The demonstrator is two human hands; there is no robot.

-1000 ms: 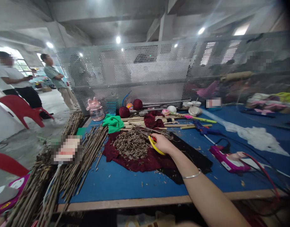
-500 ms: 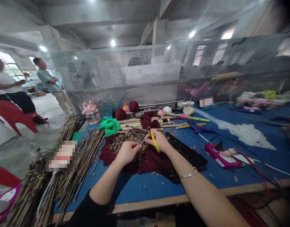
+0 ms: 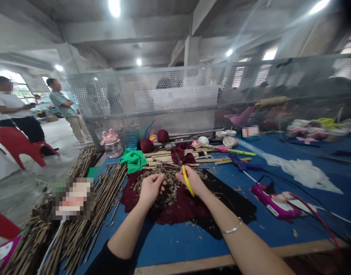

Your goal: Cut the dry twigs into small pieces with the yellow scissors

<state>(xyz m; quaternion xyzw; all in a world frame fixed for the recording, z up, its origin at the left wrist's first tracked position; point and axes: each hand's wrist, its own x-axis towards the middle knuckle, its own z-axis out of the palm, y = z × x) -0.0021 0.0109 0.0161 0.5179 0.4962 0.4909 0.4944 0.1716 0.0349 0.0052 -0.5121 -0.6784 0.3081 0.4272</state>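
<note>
My right hand (image 3: 191,181) grips a pair of scissors with yellow handles (image 3: 188,181), their dark blades pointing away from me. Beneath and between my hands lies a heap of short brown twig pieces (image 3: 169,191) on a dark red cloth (image 3: 181,210). Over the left side of that heap is my left hand (image 3: 151,189), its fingers curled together; what they hold, if anything, is hidden. A black cloth (image 3: 232,198) sticks out from under the red one on the right.
Long dry sticks (image 3: 103,198) lie in bundles at the left. Behind the heap are a green cloth (image 3: 133,160), dark red balls (image 3: 147,146) and pale rods (image 3: 158,156). A blue glue gun (image 3: 244,165) and a purple power strip (image 3: 275,202) with cables sit right. Two people stand far left.
My left hand has drawn away to the left from my right hand, and its fingers have curled in. The scissors stay in my right hand. The view has tilted up slightly.
</note>
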